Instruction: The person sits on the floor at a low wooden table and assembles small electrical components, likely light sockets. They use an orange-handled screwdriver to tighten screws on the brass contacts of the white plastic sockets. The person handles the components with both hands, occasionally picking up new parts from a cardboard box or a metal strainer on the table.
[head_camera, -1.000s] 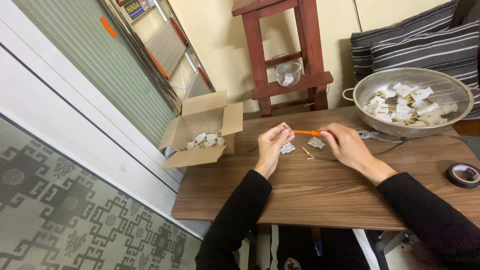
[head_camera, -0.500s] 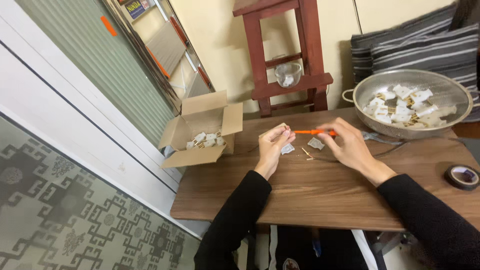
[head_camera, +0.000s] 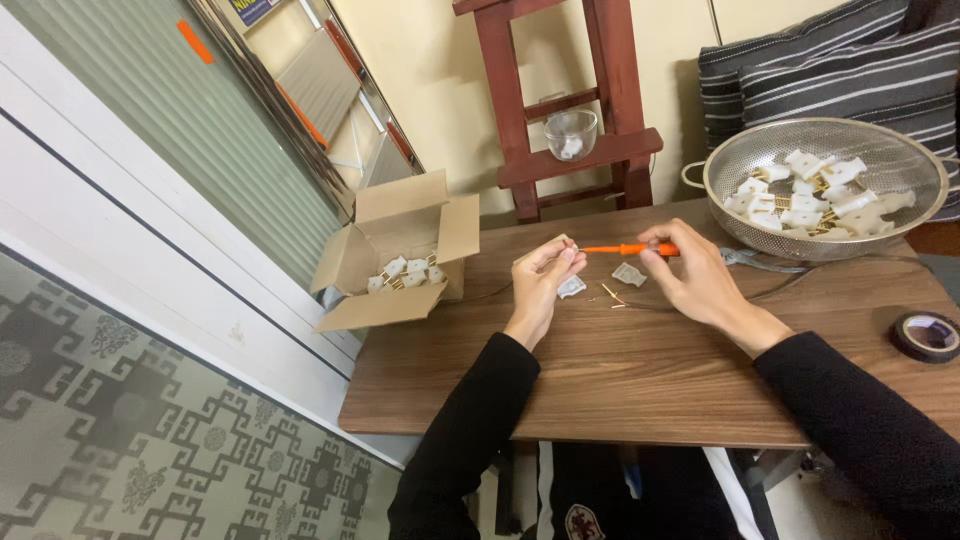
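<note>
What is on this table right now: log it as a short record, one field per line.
left hand: left hand pinches a small white part, raised off the table
right hand: right hand grips an orange-handled screwdriver, tip toward the left hand
between hands: loose white pieces and small brass bits
surface: wooden table
left side: open cardboard box with white parts
far right: metal colander of white plug parts
right edge: roll of black tape

Even, soft indoor light, moderately bright, faint shadows under the hands on the tabletop (head_camera: 640, 370), no strong glare, sharp centre, tilted wide-angle stretch toward edges.
</note>
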